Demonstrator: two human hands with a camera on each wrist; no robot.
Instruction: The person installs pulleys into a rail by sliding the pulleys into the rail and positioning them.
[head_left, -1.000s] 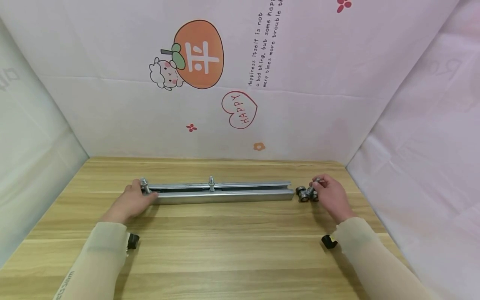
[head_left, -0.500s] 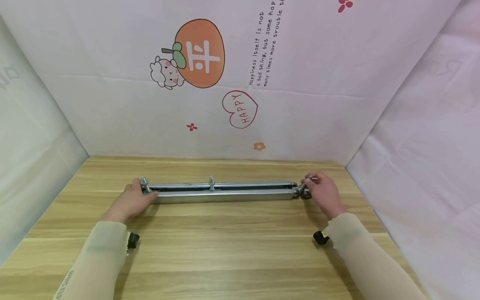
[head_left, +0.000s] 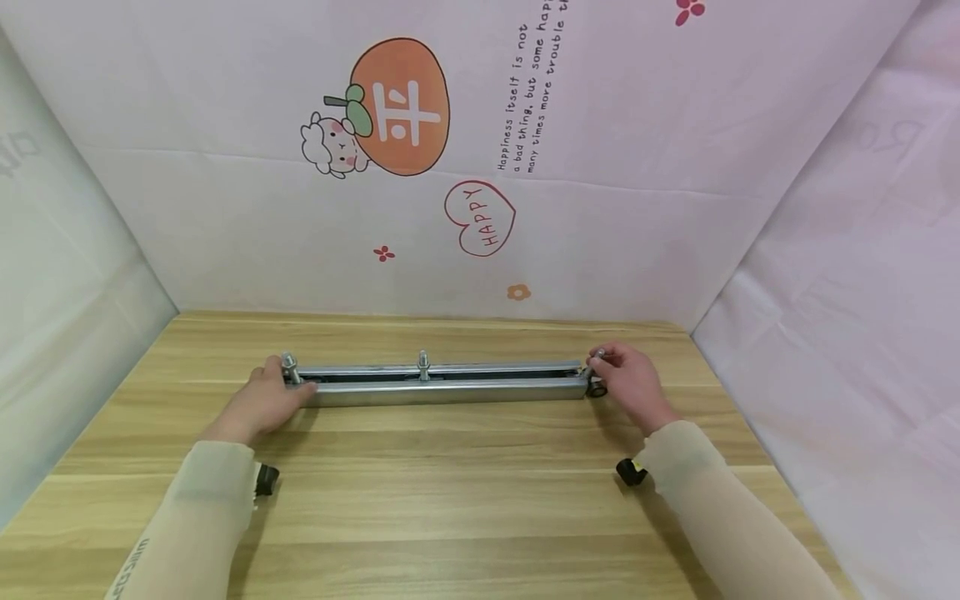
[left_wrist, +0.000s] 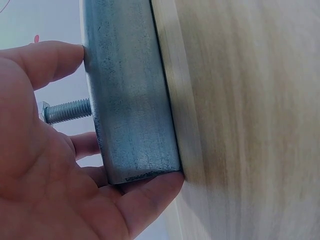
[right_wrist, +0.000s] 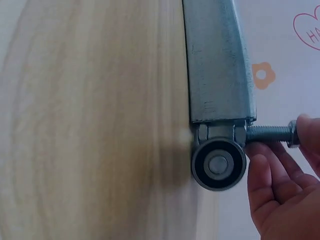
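Note:
A long grey metal channel rail (head_left: 450, 394) lies across the wooden table, its slot facing up. At its left end my left hand (head_left: 262, 402) grips the rail, fingers around the end beside an upright bolt (left_wrist: 70, 111). A second bolt (head_left: 423, 367) stands out of the slot near the middle. My right hand (head_left: 632, 382) pinches the bolt (right_wrist: 270, 133) of a roller trolley at the right end. One trolley wheel (right_wrist: 218, 165) shows outside the rail mouth; the trolley's front part is inside the channel and mostly hidden.
The wooden tabletop (head_left: 450, 492) stretches in front of the rail. Behind it hangs a white printed cloth (head_left: 600, 250), and pale cloth also encloses both sides. Black wrist cameras sit below each cuff.
My right hand has moved left with the roller trolley, from outside the rail until its front part entered the right end. The left hand and rail have stayed put.

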